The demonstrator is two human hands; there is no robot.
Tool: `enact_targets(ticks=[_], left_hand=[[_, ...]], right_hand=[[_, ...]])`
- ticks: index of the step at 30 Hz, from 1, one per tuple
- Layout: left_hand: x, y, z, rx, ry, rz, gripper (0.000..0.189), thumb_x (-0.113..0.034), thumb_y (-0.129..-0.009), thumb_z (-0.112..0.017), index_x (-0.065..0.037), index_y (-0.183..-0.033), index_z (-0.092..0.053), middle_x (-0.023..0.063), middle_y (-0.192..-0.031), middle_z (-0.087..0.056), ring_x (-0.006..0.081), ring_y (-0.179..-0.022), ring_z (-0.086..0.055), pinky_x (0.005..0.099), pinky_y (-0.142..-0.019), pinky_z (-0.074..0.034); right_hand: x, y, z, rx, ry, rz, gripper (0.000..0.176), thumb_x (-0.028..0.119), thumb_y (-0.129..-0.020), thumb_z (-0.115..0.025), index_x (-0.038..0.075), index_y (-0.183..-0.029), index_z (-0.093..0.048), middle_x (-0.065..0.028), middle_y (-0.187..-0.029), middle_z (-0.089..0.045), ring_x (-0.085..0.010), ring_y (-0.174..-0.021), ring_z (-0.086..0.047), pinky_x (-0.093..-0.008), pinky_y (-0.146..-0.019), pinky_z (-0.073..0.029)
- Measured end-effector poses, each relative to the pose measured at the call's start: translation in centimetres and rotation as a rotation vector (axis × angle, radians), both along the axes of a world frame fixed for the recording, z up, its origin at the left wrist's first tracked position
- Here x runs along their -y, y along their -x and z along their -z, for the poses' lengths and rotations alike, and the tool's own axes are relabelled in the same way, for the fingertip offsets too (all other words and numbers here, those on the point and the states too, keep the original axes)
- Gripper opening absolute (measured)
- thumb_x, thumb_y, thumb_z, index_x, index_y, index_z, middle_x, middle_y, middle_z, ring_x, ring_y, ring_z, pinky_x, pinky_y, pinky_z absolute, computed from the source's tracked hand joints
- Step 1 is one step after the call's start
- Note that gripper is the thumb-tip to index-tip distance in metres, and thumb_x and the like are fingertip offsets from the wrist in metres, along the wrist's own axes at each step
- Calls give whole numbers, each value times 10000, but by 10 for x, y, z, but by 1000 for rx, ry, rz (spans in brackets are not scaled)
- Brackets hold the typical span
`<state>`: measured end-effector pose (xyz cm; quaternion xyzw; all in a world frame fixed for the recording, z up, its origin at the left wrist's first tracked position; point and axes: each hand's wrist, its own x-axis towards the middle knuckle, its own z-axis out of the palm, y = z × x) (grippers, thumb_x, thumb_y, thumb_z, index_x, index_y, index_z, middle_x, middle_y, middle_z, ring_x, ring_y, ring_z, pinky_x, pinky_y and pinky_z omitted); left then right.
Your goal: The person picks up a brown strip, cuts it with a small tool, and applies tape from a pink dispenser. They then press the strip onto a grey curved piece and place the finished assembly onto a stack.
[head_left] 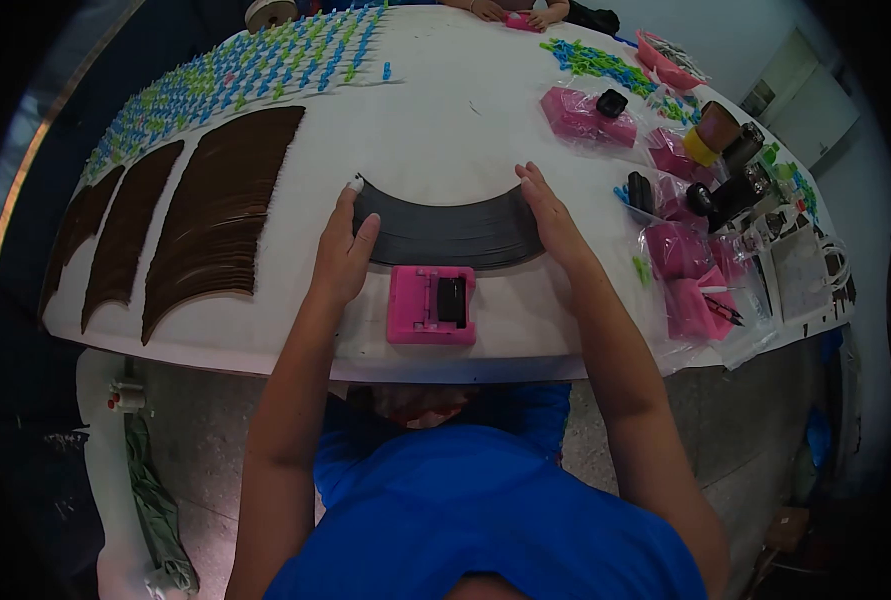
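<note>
Head view gives me a white table (pixel 445 120) from above. At nine o'clock lie three brown fans (pixel 215 210) of thin strips, spread flat side by side, and I judge them to be finished work. Toward eleven o'clock small blue and green pieces (pixel 235 75) stand in rows. Near the centre, my left hand (pixel 340 255) rests flat and loose against the left end of the grey fan (pixel 445 230), thumb on top, clasping nothing. This dark arc of strips lies on the table between both hands. Just below it at six o'clock sits a pink device (pixel 431 305), untouched. My right hand (pixel 553 225) presses the fan's right end with straight fingers, not closed round it. I judge this grey fan to be mid-shaping. At three o'clock pink bags (pixel 680 250) lie in a cluttered heap, and at twelve o'clock another person's hands (pixel 485 10) are at work
</note>
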<state>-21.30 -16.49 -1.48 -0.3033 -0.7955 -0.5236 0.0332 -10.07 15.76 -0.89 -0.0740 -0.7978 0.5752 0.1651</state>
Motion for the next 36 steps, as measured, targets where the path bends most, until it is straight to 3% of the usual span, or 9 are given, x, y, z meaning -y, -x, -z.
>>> enact_targets(ticks=[10,12,13,15,18,20,24,29,36], left_hand=[[-1,-2,3,-40,-35,-51,608,-366,-1080,-529,54,-1508,-432,274,-1454,-559,355,-1368,-537,385,-1154,-385],[-2,0,4,-44,-77,-58,581,-361,-1081,-531,52,-1483,-457,269,-1390,-606,343,-1301,-589,380,-1112,-423],[-3,2,5,-47,-99,-74,556,-357,-1081,-534,49,-1458,-478,253,-1318,-637,319,-1211,-620,373,-1057,-452],[-3,4,8,-49,-121,-93,532,-353,-1082,-537,45,-1433,-498,238,-1246,-668,296,-1121,-650,366,-1002,-481],[-3,4,9,-41,-136,-113,520,-360,-1081,-542,42,-1409,-516,213,-1184,-686,268,-1031,-657,359,-945,-499],[-3,3,8,-37,-146,-129,515,-359,-1078,-551,39,-1404,-524,196,-1168,-690,242,-1003,-648,351,-931,-502],[-4,4,11,-37,-128,-112,507,-349,-1076,-554,40,-1399,-526,215,-1196,-689,276,-1055,-664,363,-960,-501],[-5,-5,-3,-98,86,-180,483,-227,-1009,-623,21,-1410,-516,294,-1303,-645,428,-1220,-633,437,-1047,-483],[-6,-8,-2,-123,107,-204,496,-130,-965,-630,13,-1421,-496,301,-1302,-641,448,-1225,-623,458,-1048,-485]], right_hand=[[-9,-10,-1,-36,103,-13,710,515,-1095,-430,28,-1609,-371,-219,-1718,-212,-291,-1617,-131,-359,-1292,-109],[-11,-14,-6,1,64,-31,660,448,-1095,-483,17,-1588,-400,-213,-1637,-396,-295,-1536,-349,-357,-1250,-255],[-11,-17,-11,-3,61,-35,660,448,-1095,-483,17,-1588,-400,-213,-1637,-396,-295,-1536,-349,-357,-1250,-255],[-10,-26,-20,-44,65,-28,500,327,-1073,-568,19,-1467,-556,-166,-1488,-580,-239,-1333,-560,-344,-1106,-435],[-16,-43,-23,53,-175,-5,343,226,-1015,-643,38,-1300,-676,-142,-1326,-666,-231,-1132,-639,-346,-954,-518],[-10,-62,-27,27,-399,17,320,221,-983,-675,50,-1253,-701,-148,-1297,-667,-267,-1134,-637,-362,-957,-524],[12,-87,-23,-125,-872,-7,338,200,-929,-741,66,-1239,-720,-164,-1294,-641,-355,-1192,-600,-420,-1015,-510],[17,-89,-19,-168,-903,33,330,261,-909,-760,55,-1166,-744,-149,-1224,-671,-350,-1133,-625,-429,-981,-527],[20,-89,-15,-113,-853,92,403,264,-900,-774,21,-1216,-716,-176,-1290,-642,-354,-1203,-601,-426,-1013,-511]])
